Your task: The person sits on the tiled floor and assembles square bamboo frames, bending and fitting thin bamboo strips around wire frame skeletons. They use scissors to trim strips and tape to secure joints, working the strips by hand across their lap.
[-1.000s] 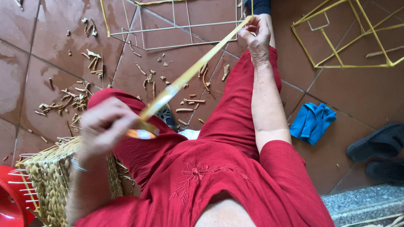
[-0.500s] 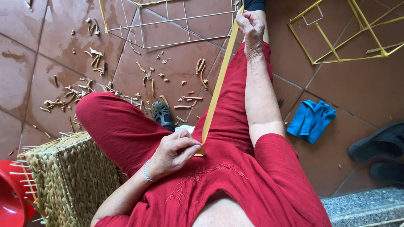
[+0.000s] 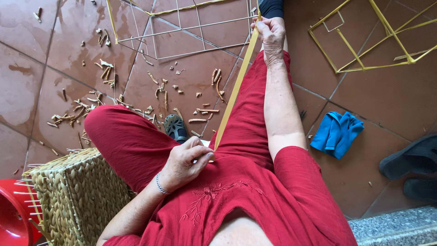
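Observation:
I sit on a tiled floor in red clothes. A long flat yellow strip (image 3: 233, 93) is stretched taut between my hands. My left hand (image 3: 185, 160) pinches its near end by my lap. My right hand (image 3: 271, 33), arm stretched along my right leg, grips the far end near my foot. The strip runs diagonally over my right thigh. A wire frame (image 3: 191, 25) partly wrapped in yellow lies on the floor just beyond my right hand.
A woven basket (image 3: 73, 196) stands at my left knee, beside a red plastic object (image 3: 11, 218). Cut fibre scraps (image 3: 104, 73) litter the tiles. A yellow-wrapped frame (image 3: 364, 41), a blue cloth (image 3: 336, 133) and dark sandals (image 3: 409, 159) lie right.
My left hand came down from a raised position to my lap, pulling the strip straight and taut. My right hand kept its hold near my foot.

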